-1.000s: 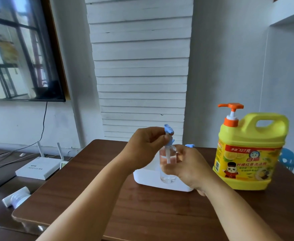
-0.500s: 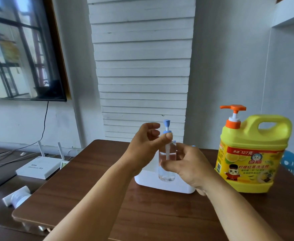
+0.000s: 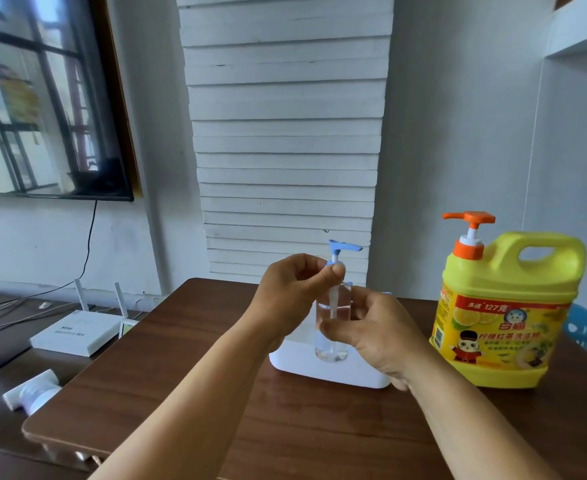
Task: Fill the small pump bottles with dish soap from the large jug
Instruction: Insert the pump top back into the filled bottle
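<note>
A small clear pump bottle (image 3: 332, 344) is held upright above the brown table, in front of a white box (image 3: 333, 370). My right hand (image 3: 371, 330) grips its body from the right. My left hand (image 3: 292, 296) pinches the collar of its blue pump head (image 3: 342, 247), which is raised so the white dip tube shows above the bottle neck. Clear liquid fills the bottle about two thirds. The large yellow dish soap jug (image 3: 503, 306) with an orange pump (image 3: 470, 230) stands to the right, untouched.
A brown wooden table (image 3: 198, 403) carries everything. Behind my right hand a bit of another blue pump (image 3: 387, 293) peeks out. Left of the table lie a white router (image 3: 77, 332) and a white tube (image 3: 32, 393) on a lower surface. A wall is close behind.
The blue pump head has risen out of the bottle neck and its spout has turned to point right. My left hand's fingers shifted from covering the pump to pinching its collar.
</note>
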Demonstrator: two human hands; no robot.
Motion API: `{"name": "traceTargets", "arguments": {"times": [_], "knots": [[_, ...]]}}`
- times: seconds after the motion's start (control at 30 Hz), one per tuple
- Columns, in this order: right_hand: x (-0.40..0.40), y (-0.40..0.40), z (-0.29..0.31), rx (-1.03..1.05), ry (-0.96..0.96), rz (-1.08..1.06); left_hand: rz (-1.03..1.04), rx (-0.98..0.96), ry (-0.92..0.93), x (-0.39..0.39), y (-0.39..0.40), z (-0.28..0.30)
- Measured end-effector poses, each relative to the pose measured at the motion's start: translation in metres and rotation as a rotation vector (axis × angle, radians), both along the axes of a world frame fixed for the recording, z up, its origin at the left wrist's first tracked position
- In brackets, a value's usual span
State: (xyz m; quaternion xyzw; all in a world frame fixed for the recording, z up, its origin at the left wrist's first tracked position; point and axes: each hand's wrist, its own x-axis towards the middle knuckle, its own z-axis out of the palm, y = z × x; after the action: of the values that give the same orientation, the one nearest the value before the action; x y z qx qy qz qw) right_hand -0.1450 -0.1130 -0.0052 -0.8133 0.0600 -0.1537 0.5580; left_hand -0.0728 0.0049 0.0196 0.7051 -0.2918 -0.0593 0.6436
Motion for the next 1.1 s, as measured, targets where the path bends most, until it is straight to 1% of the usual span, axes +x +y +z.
{"name": "traceTargets", "arguments": {"times": [0.13, 0.3, 0.47, 0.53, 0.63, 0.7, 0.77, 0.8, 0.97, 1.1], "knots": [[-0.002, -0.002, -0.002, 0.007, 0.023, 0.032, -0.094, 0.097, -0.04, 0.0, 0.005, 0.002], [-0.004, 0.0, -0.004, 0.029, 0.014, 0.067, -0.026, 0.094, -0.063, -0.005, 0.006, 0.006], [-0.003, 0.003, -0.011, 0.05, -0.011, 0.091, -0.112, 0.181, -0.101, -0.006, 0.016, 0.009], [-0.001, 0.004, -0.009, 0.062, -0.036, 0.092, -0.054, 0.152, -0.112, 0.0, 0.016, 0.008], [0.007, 0.001, -0.001, 0.081, -0.04, 0.069, 0.095, 0.066, -0.15, 0.016, 0.014, 0.011], [0.016, -0.006, -0.002, -0.022, -0.016, -0.058, 0.154, 0.054, -0.181, 0.025, 0.012, 0.013], [0.024, -0.014, -0.005, -0.126, 0.008, -0.181, 0.204, 0.085, -0.2, 0.031, 0.007, 0.009], [0.026, -0.016, -0.007, -0.159, 0.022, -0.208, 0.221, 0.11, -0.201, 0.034, 0.004, 0.005], [0.044, -0.027, -0.017, -0.325, 0.072, -0.293, 0.277, 0.246, -0.154, 0.049, -0.007, -0.024], [0.066, -0.037, -0.024, -0.521, 0.075, -0.265, 0.287, 0.302, -0.164, 0.062, -0.011, -0.046]]}}
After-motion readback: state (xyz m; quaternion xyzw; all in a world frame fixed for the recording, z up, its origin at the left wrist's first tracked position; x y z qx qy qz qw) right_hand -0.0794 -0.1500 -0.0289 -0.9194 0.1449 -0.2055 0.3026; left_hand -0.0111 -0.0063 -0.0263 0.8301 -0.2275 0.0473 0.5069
